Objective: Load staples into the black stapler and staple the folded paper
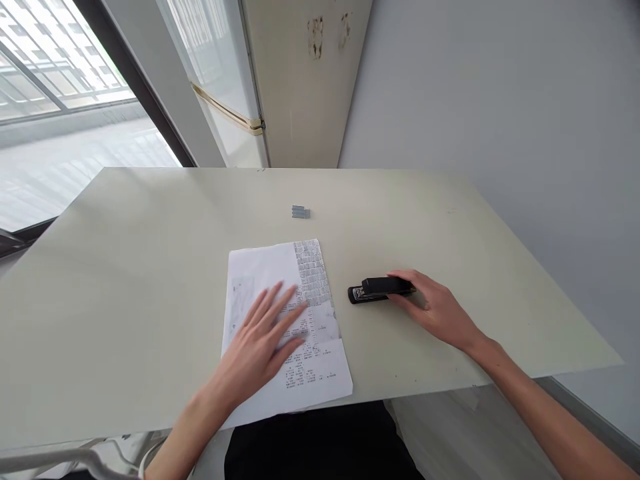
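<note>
A printed sheet of paper lies on the pale table in front of me. My left hand rests flat on it, fingers spread and open. To the right of the sheet lies a black stapler, its mouth pointing left. My right hand has its fingers curled round the stapler's rear end, which still sits on the table.
A small block of staples lies farther back on the table, beyond the paper. A cream cabinet and a grey wall stand behind the far edge. A window is at the left. The table's near edge runs just before my lap.
</note>
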`<state>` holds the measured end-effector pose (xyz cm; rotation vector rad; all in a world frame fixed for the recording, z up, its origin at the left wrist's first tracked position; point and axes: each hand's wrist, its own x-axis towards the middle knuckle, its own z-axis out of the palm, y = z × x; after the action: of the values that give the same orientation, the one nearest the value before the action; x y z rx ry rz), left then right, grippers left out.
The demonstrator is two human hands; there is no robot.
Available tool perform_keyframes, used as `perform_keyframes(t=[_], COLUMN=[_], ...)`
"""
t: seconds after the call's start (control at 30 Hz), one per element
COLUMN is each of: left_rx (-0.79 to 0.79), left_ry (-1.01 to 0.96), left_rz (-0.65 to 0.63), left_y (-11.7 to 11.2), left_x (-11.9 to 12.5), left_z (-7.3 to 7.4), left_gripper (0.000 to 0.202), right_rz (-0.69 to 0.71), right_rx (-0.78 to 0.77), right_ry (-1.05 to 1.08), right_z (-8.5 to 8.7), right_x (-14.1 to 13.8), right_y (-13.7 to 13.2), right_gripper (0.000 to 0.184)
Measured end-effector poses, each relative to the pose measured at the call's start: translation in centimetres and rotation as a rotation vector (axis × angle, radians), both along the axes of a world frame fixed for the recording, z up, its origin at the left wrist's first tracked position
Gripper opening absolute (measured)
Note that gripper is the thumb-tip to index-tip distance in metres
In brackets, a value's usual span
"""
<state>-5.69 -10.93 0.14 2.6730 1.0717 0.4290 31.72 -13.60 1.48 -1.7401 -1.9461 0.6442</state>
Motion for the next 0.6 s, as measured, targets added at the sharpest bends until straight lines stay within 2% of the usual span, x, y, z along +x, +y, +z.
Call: perform_keyframes(t=[0.17, 0.27, 0.6], left_rx=[0.018, 0.023, 0.001], left_ry=[0.014, 0.026, 0.089], left_rz=[0.245, 0.339, 0.377], left_y=[0.1, 0.1, 0.7], left_x=[-3.3, -4.4, -4.4], left_z=[-0.2, -0.5, -0.7], left_gripper=[0.060, 0.061, 0.068], right_rz=[-0.082, -0.110, -0.178], right_rx=[0.009, 0.007, 0.000], right_ry=[0.055, 0.085, 0.198], right_z=[-1.1, -1.4, -1.9], right_x=[1.1, 1.2, 1.0], right_y=[-0.3, -0.4, -0.2], right_gripper=[0.033, 0.033, 0.035])
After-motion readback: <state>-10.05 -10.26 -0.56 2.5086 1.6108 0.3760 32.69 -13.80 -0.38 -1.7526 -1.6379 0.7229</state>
